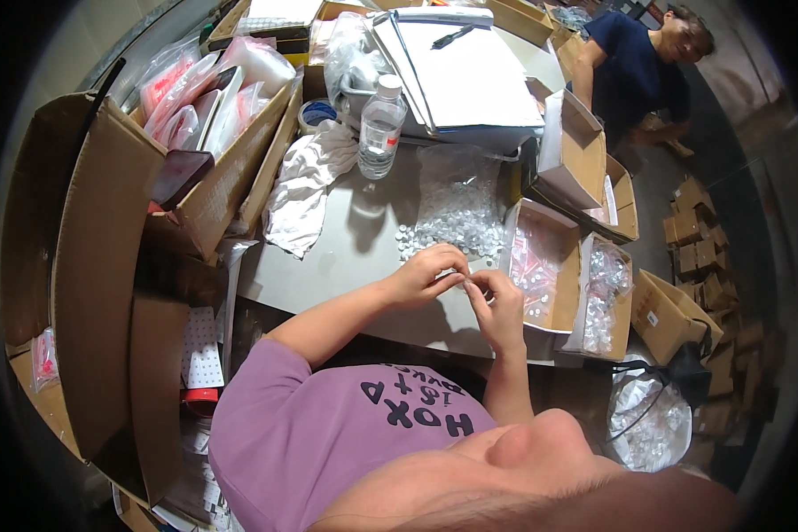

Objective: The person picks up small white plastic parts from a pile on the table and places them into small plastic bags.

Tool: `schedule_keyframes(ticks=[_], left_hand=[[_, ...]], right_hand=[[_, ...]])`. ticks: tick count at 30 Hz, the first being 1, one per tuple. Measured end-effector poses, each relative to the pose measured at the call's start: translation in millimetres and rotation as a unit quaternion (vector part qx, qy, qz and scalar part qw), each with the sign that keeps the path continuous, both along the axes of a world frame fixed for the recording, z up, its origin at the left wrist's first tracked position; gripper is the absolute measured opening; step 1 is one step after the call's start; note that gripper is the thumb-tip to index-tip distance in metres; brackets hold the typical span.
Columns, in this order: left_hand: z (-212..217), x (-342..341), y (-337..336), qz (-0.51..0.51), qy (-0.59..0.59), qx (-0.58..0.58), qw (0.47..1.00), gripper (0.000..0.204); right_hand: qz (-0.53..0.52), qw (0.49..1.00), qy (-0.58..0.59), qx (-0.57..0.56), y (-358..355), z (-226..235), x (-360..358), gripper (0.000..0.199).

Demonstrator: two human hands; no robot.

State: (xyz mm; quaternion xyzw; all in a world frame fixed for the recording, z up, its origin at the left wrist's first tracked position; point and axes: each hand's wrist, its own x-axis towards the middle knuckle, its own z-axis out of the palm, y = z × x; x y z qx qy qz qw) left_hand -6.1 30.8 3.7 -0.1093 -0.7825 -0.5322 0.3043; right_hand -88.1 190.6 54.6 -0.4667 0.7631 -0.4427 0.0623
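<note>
Left hand: fingers curled, fingertips meeting the other hand's; whether they pinch anything cannot be told.
Right hand: thumb and fingers drawn in at the same spot; its grip is likewise hidden.
Small whitish pieces: loose on the grey table, from 10 to 12 o'clock of the hands, by the clear plastic bag at 12.
Cardboard tray: at 3 o'clock, holding small pink-marked plastic bags.
Spill risk: a sleeveless forearm sweeping toward 11 o'clock could scatter pieces, or tip the upright capped water bottle.
Drop risk: anything tiny between the fingertips could slip toward the table edge at 6 o'clock.
</note>
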Motion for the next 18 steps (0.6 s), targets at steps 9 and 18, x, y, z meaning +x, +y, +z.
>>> schedule_keyframes(ticks=[9, 18], left_hand=[[1.7, 0.0, 5.8, -0.008, -0.013, -0.023, 1.0, 0.005], [5.9, 3.2, -0.2, 0.083, -0.023, 0.014, 0.996, 0.011]], right_hand=[[-0.009, 0.999, 0.036, 0.013, 6.1, 2.1, 4.7, 0.007], [-0.364, 0.919, 0.133, -0.079, 94.1, 24.4, -66.2, 0.011]])
